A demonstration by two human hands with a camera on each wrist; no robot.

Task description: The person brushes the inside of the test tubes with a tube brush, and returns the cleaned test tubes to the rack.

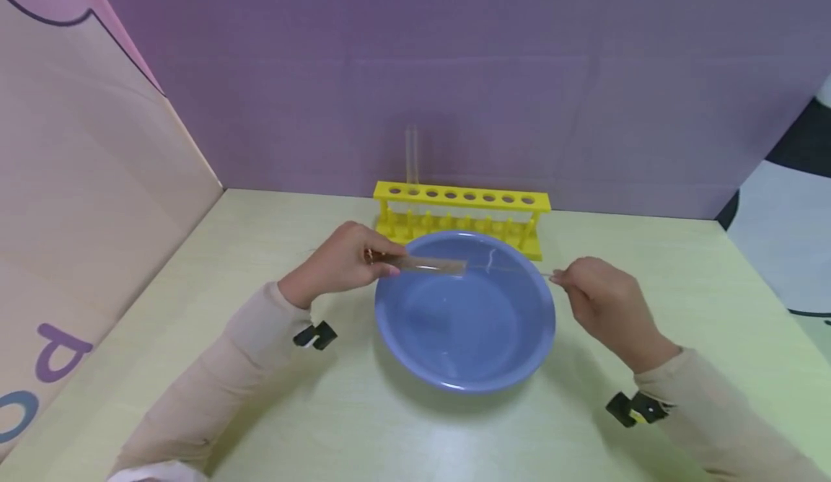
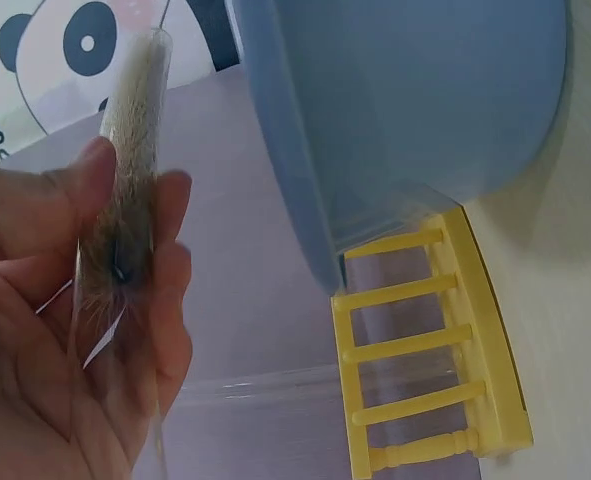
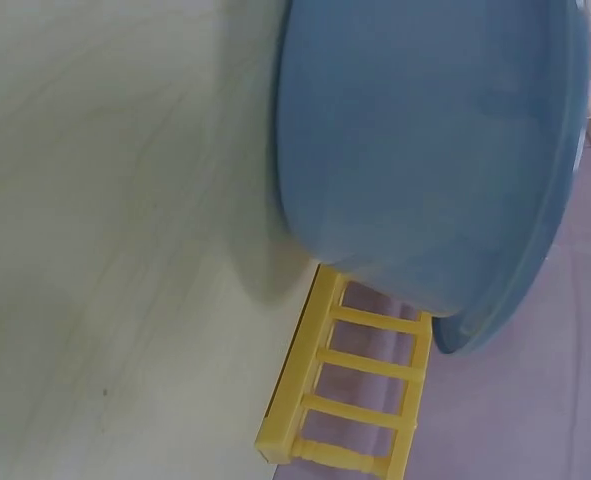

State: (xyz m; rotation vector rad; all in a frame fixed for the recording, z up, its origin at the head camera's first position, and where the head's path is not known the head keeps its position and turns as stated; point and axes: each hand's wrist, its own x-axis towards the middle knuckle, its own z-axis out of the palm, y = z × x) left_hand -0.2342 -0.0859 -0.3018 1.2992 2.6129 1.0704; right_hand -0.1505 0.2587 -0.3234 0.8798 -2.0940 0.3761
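Note:
My left hand [image 1: 347,262] grips a clear test tube [image 1: 448,267] held sideways above the blue basin [image 1: 464,383]. Inside the tube, pale bristles of a test tube brush [image 2: 135,125] fill the part near the mouth, with a darker tip deeper in, as the left wrist view shows. Thumb and fingers wrap the glass in that view. On the right, my right hand [image 1: 600,305] pinches the end of the brush's thin wire handle, which runs across from the tube's mouth over the basin's right rim.
Behind the basin stands a yellow test tube rack [image 1: 461,195] with a row of holes. Another clear test tube [image 1: 412,154] stands upright in it near the left end. A purple wall panel [image 1: 467,71] rises at the table's back edge.

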